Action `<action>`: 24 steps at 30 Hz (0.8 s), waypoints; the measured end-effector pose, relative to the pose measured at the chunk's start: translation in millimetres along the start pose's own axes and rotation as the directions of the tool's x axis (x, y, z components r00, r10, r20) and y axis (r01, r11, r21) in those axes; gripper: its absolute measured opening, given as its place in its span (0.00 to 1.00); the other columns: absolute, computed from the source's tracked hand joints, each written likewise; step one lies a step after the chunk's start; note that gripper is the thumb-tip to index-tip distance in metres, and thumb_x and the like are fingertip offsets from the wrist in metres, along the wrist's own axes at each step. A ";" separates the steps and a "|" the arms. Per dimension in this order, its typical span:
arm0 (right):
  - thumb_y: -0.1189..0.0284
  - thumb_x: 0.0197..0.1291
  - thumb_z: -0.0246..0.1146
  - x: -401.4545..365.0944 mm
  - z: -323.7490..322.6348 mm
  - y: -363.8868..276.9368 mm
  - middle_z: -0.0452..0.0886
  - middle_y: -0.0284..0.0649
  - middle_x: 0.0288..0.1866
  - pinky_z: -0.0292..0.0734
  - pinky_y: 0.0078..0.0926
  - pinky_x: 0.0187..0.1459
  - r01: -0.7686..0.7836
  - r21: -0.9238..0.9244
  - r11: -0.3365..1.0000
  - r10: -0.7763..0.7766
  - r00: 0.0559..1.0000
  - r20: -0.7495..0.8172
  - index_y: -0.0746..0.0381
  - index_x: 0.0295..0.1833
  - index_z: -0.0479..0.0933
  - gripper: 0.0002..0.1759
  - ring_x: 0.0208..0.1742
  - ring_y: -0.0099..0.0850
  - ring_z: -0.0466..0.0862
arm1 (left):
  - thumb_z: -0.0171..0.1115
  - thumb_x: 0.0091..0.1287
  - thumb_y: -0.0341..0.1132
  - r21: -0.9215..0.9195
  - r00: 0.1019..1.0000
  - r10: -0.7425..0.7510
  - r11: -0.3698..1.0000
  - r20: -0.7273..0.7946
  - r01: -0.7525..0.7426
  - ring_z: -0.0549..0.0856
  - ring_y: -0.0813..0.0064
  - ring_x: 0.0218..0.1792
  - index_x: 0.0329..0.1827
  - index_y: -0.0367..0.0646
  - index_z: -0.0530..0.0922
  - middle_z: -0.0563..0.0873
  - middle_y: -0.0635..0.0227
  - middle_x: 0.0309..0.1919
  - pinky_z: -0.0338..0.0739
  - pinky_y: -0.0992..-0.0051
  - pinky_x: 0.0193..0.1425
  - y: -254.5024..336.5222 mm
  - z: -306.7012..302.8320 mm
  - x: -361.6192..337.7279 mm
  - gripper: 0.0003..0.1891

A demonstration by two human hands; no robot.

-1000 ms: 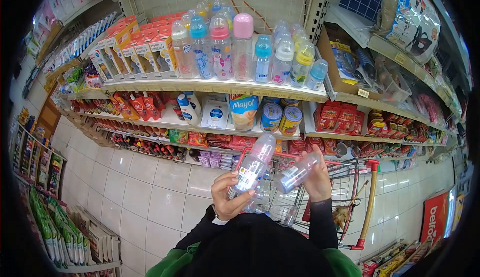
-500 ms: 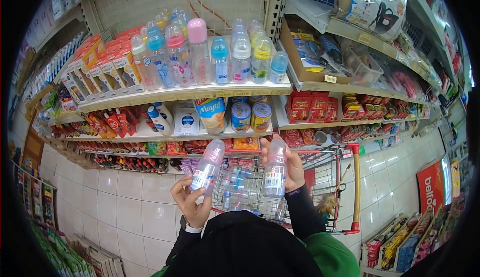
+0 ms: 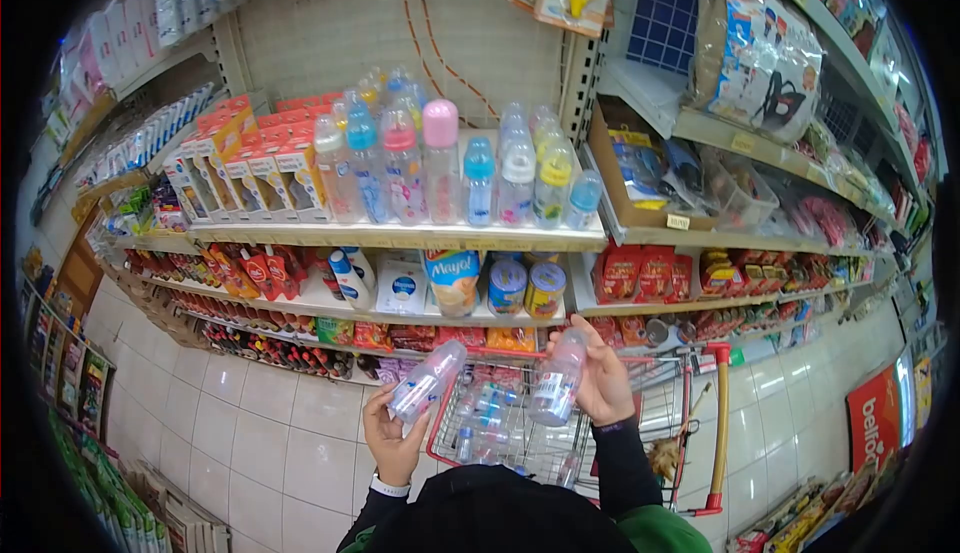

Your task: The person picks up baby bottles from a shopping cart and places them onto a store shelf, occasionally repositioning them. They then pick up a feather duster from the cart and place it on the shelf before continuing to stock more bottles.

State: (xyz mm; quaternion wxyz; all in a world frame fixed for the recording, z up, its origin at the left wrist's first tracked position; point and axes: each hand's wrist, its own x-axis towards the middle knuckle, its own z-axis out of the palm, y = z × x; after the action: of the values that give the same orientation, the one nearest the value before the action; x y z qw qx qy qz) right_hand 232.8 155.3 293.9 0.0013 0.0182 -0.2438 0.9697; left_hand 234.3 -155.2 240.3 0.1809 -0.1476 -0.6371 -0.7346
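My left hand (image 3: 394, 439) grips a clear baby bottle (image 3: 427, 381) near its base, tilted with its cap up to the right. Another clear baby bottle (image 3: 558, 385), with a pinkish cap and a white label, is in my right hand (image 3: 602, 381), its fingers wrapped round the upper part. Both bottles are above a wire shopping cart (image 3: 640, 400), apart from each other. Inside the cart lie several more bottles (image 3: 488, 420), some with blue caps. On the shelf ahead stand baby bottles (image 3: 402, 175) with blue, pink, white and yellow caps.
Left of the shelf bottles are orange boxes (image 3: 250, 168). Lower down stand a Mayo! pack (image 3: 453, 283) and cans (image 3: 507, 288). A cardboard box of packaged goods (image 3: 640, 168) sits on the right shelf. The cart's yellow handle (image 3: 718, 423) is at right, above the tiled floor (image 3: 260, 412).
The view has tilted upward and to the left, so the shelves appear lower and further right. My left bottle leans more to the right; both bottles stay in my hands.
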 end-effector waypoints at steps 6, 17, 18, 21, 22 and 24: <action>0.81 0.62 0.61 -9.9 54.7 -38.0 0.75 0.48 0.62 0.72 0.43 0.68 0.027 -0.497 0.867 -0.006 0.999 0.043 0.64 0.75 0.60 0.35 0.66 0.42 0.77 | 0.67 0.62 0.18 -0.263 0.925 -0.316 0.930 -0.214 0.257 0.79 0.65 0.60 0.62 0.41 0.64 0.76 0.57 0.58 0.80 0.66 0.64 0.1 -10.9 -1.6 0.28; 0.81 0.47 0.74 -27.0 96.2 -96.1 0.81 0.41 0.53 0.76 0.29 0.59 0.264 -0.959 -0.104 -0.153 0.948 0.277 0.65 0.56 0.76 0.28 0.56 0.31 0.81 | 0.61 0.75 0.42 -0.568 0.753 -0.617 0.713 -0.229 0.411 0.83 0.67 0.54 0.56 0.44 0.70 0.81 0.60 0.53 0.79 0.69 0.63 -25.4 -30.6 -14.6 0.16; 0.81 0.47 0.74 -28.7 93.0 -97.2 0.81 0.40 0.54 0.76 0.29 0.58 0.265 -0.964 -0.017 -0.187 0.946 0.263 0.64 0.56 0.76 0.27 0.55 0.30 0.81 | 0.61 0.74 0.44 -0.559 0.744 -0.627 0.712 -0.231 0.426 0.83 0.67 0.54 0.56 0.44 0.71 0.81 0.61 0.53 0.79 0.69 0.62 -24.5 -28.9 -13.4 0.16; 0.82 0.48 0.74 -35.2 85.5 -98.1 0.79 0.38 0.55 0.78 0.27 0.56 0.249 -0.964 0.096 -0.243 0.945 0.220 0.64 0.55 0.76 0.26 0.54 0.30 0.81 | 0.61 0.74 0.47 -0.538 0.731 -0.647 0.705 -0.218 0.462 0.82 0.69 0.53 0.55 0.45 0.71 0.81 0.62 0.52 0.79 0.71 0.59 -25.0 -26.9 -11.2 0.17; 0.82 0.49 0.73 -38.5 86.4 -97.9 0.78 0.39 0.55 0.78 0.26 0.56 0.199 -0.966 0.166 -0.278 0.949 0.148 0.65 0.54 0.75 0.25 0.54 0.29 0.81 | 0.61 0.74 0.48 -0.528 0.728 -0.656 0.697 -0.198 0.484 0.82 0.70 0.52 0.55 0.46 0.71 0.82 0.62 0.51 0.79 0.71 0.58 -25.9 -26.7 -10.8 0.18; 0.83 0.50 0.72 -41.6 83.8 -99.4 0.76 0.39 0.55 0.79 0.25 0.55 0.151 -0.960 0.236 -0.307 0.949 0.074 0.67 0.54 0.75 0.24 0.55 0.29 0.80 | 0.60 0.74 0.49 -0.508 0.720 -0.670 0.691 -0.182 0.515 0.82 0.71 0.52 0.55 0.46 0.71 0.82 0.62 0.51 0.78 0.71 0.57 -27.4 -26.3 -10.8 0.18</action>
State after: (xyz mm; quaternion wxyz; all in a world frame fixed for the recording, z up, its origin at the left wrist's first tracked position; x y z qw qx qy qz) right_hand 278.5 203.5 413.1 0.1694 -0.0139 -0.7705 0.6143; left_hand 231.9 -177.1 207.5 0.0045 0.1690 -0.4318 -0.8860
